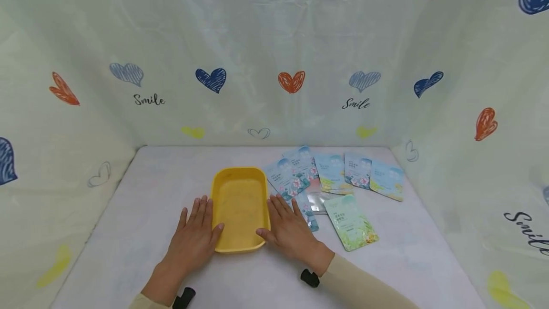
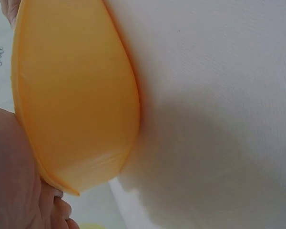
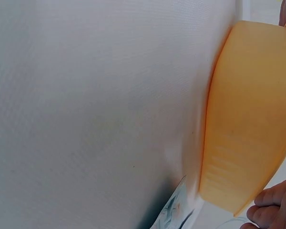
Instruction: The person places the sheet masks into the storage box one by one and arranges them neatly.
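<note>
A yellow rectangular tray (image 1: 240, 211) stands on the table with its long sides pointing away from me. My left hand (image 1: 195, 230) lies along its left side, fingers straight and the thumb at the rim. On the opposite side, my right hand (image 1: 291, 228) touches the rim with extended fingers, its thumb reaching over the near right part. Both wrist views show the tray's outer wall (image 2: 81, 95) close up, with fingertips (image 3: 267, 210) at its edge. The tray holds nothing. A blue sachet (image 1: 310, 213) lies partly hidden behind my right hand.
Several blue floral sachets (image 1: 330, 170) overlap at the back right of the white table (image 1: 171, 170). A green sachet (image 1: 350, 223) lies right of my right hand, and a silver packet (image 1: 316, 201) sits behind it. A heart-printed curtain (image 1: 257, 37) encloses the table.
</note>
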Action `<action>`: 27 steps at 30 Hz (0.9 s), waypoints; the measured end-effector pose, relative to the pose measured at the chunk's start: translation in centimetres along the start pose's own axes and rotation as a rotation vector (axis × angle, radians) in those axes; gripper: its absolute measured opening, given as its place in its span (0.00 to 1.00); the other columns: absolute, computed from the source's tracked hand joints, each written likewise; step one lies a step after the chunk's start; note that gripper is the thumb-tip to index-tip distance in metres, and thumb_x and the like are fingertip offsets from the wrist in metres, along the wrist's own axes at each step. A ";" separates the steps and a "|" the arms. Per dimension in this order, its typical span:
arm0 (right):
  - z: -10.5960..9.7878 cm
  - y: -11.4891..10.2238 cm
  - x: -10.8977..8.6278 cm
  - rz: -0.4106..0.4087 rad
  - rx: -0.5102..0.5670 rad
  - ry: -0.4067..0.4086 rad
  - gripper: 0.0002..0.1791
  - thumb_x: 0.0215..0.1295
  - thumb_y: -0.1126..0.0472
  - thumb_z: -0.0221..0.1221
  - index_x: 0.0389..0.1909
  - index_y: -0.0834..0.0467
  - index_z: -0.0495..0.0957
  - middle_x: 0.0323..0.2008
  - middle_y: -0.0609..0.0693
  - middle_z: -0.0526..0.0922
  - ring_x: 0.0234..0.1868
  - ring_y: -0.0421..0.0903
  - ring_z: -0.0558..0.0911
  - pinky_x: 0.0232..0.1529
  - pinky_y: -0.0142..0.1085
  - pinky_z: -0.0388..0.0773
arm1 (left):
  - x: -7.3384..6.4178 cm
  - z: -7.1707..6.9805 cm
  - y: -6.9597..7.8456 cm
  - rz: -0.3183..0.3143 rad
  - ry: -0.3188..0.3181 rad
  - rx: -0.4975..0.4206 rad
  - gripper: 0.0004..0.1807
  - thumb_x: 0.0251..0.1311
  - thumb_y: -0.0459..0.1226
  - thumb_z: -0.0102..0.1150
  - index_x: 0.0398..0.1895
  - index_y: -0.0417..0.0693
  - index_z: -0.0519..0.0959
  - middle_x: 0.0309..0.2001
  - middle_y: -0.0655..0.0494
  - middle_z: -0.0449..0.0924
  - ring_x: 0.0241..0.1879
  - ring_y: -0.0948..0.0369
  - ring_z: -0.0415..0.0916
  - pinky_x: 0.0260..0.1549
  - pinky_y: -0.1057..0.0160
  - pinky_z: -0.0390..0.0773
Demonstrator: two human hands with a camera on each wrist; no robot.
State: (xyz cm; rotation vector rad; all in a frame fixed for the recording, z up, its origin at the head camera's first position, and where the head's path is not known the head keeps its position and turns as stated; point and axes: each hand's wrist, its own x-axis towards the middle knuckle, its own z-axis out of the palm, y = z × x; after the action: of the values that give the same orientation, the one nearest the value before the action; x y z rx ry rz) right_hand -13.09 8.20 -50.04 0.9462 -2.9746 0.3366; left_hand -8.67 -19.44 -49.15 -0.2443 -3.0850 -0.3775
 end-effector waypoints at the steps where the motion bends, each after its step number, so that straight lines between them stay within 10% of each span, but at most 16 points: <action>1: 0.0 0.0 0.0 0.000 -0.007 0.007 0.48 0.80 0.30 0.42 0.82 0.65 0.57 0.83 0.60 0.58 0.85 0.56 0.54 0.82 0.64 0.50 | 0.0 -0.1 0.1 -0.003 0.005 0.009 0.42 0.81 0.51 0.48 0.82 0.29 0.52 0.83 0.33 0.50 0.83 0.38 0.46 0.80 0.32 0.45; 14: -0.2 2.3 -0.4 -0.042 -0.053 0.066 0.46 0.80 0.30 0.42 0.81 0.63 0.61 0.81 0.61 0.62 0.83 0.59 0.61 0.80 0.64 0.55 | 0.0 0.3 0.7 -0.031 0.012 0.043 0.43 0.79 0.50 0.51 0.81 0.27 0.53 0.82 0.31 0.50 0.83 0.37 0.47 0.80 0.33 0.48; 22: -2.4 11.9 -2.3 -0.044 -0.184 0.190 0.43 0.72 0.41 0.65 0.76 0.64 0.67 0.71 0.62 0.72 0.71 0.61 0.73 0.73 0.62 0.70 | 0.2 0.7 0.8 -0.050 -0.024 0.031 0.44 0.79 0.51 0.51 0.82 0.28 0.51 0.83 0.31 0.49 0.83 0.37 0.46 0.80 0.33 0.49; 27: -4.4 17.8 -4.0 -0.041 -0.299 0.112 0.44 0.69 0.40 0.67 0.77 0.61 0.67 0.71 0.62 0.71 0.70 0.62 0.73 0.70 0.61 0.71 | 0.2 0.6 0.8 -0.061 -0.039 0.035 0.44 0.79 0.50 0.50 0.82 0.27 0.50 0.83 0.30 0.48 0.83 0.37 0.46 0.80 0.34 0.49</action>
State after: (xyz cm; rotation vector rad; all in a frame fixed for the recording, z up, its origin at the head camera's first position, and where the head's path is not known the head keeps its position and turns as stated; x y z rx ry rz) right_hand -20.23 25.53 -49.63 0.9177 -2.7918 -0.0538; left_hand -8.72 -18.49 -49.52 -0.1582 -3.1398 -0.3236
